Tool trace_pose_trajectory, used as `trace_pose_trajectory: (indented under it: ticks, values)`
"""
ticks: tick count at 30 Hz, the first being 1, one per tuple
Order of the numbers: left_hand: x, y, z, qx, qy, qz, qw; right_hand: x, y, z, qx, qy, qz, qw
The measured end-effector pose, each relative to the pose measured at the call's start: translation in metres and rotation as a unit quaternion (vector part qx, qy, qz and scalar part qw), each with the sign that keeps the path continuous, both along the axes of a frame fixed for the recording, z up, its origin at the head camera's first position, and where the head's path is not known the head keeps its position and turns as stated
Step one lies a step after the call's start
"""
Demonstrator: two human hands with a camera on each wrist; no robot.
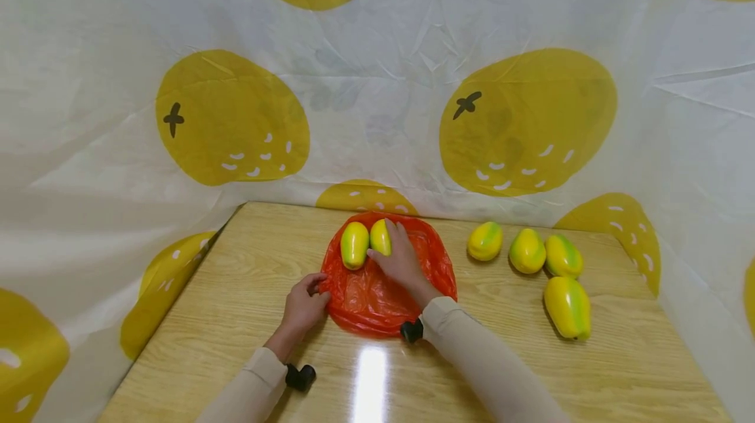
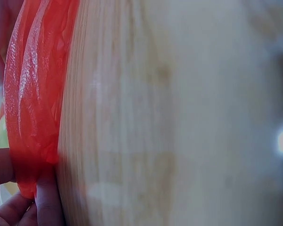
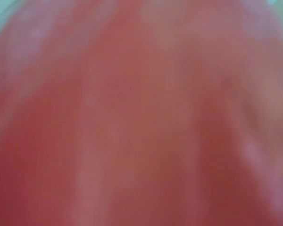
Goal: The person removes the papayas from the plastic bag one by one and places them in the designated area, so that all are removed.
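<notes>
A red plastic bag [image 1: 360,295] lies spread open on the wooden table, its rim rolled into a round. My left hand [image 1: 305,305] is at the bag's left edge; in the left wrist view, the thumb and fingers [image 2: 48,202] pinch the red rim [image 2: 37,103]. Inside the bag, toward the back, one yellow-green papaya [image 1: 354,246] rests on the plastic. Just right of it, my right hand [image 1: 401,259] reaches over the rim and grips a second papaya [image 1: 380,238], partly hidden by the fingers. Blurred red plastic [image 3: 132,122] fills the right wrist view.
Several more papayas stand on the right of the table: one papaya [image 1: 485,241] nearest the bag, a pair side by side, and another papaya [image 1: 567,308] closer to me. A fruit-printed cloth [image 1: 377,115] hangs behind and beside the wooden table [image 1: 236,279].
</notes>
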State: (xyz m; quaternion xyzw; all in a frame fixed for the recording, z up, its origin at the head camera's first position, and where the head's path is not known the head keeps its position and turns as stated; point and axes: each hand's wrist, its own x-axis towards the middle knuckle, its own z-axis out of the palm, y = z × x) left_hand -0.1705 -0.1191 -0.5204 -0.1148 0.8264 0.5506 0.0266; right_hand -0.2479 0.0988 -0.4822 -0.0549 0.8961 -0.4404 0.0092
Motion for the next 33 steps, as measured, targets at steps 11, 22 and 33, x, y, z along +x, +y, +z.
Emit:
trace_pose_trajectory:
  ticks: [11,22,33]
  values:
    - [0.000,0.000,0.002,-0.008,-0.004,-0.001,1.0000,-0.009,-0.006,-0.003,0.030,0.001,-0.006,1.000]
    - [0.001,0.001,0.002,-0.005,0.000,-0.001,1.0000,-0.009,-0.008,-0.003,0.029,0.043,-0.026,0.998]
    - [0.001,0.001,0.003,-0.006,-0.006,-0.005,1.0000,-0.004,-0.004,0.000,0.028,0.057,-0.041,0.997]
